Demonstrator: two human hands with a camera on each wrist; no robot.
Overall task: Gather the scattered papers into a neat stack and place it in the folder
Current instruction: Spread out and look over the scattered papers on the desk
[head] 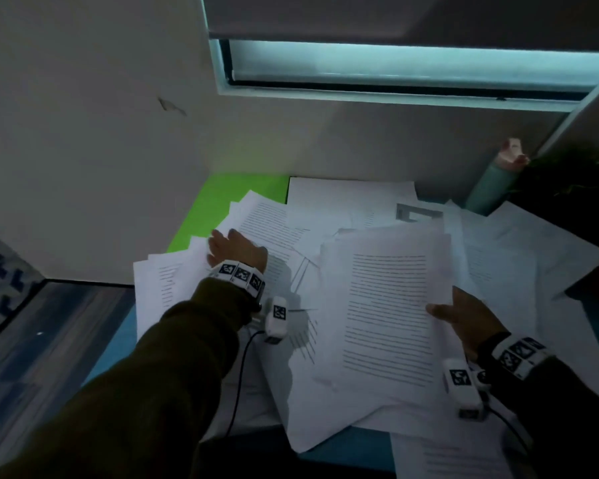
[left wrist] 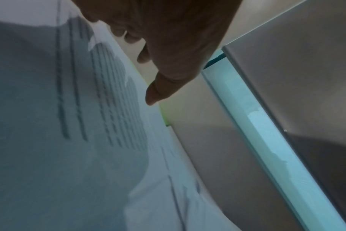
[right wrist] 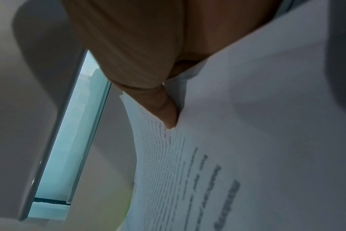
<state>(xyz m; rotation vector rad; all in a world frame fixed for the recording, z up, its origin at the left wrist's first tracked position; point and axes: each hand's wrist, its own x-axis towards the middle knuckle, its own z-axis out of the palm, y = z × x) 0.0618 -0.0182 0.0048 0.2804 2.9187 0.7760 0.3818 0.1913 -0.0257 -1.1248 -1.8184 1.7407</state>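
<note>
White printed papers [head: 332, 216] lie scattered and overlapping across the desk. My right hand [head: 464, 316] holds a bundle of printed sheets [head: 388, 305] lifted off the pile, thumb on top of its right edge; the right wrist view shows the thumb [right wrist: 164, 112] pinching the sheets [right wrist: 247, 140]. My left hand [head: 234, 248] lies flat, fingers straight, on the sheets [head: 270, 223] at the left of the pile. In the left wrist view its fingers [left wrist: 158, 89] stretch out over a printed page [left wrist: 89, 109]. A bright green folder [head: 222, 202] lies at the back left, partly under the papers.
A wall stands close behind the desk and on its left, with a window [head: 395, 67] above. A teal bottle [head: 491, 188] and a dark plant [head: 567, 181] stand at the back right. The blue desk surface [head: 339, 447] shows at the front edge. A floor [head: 49, 340] lies to the left.
</note>
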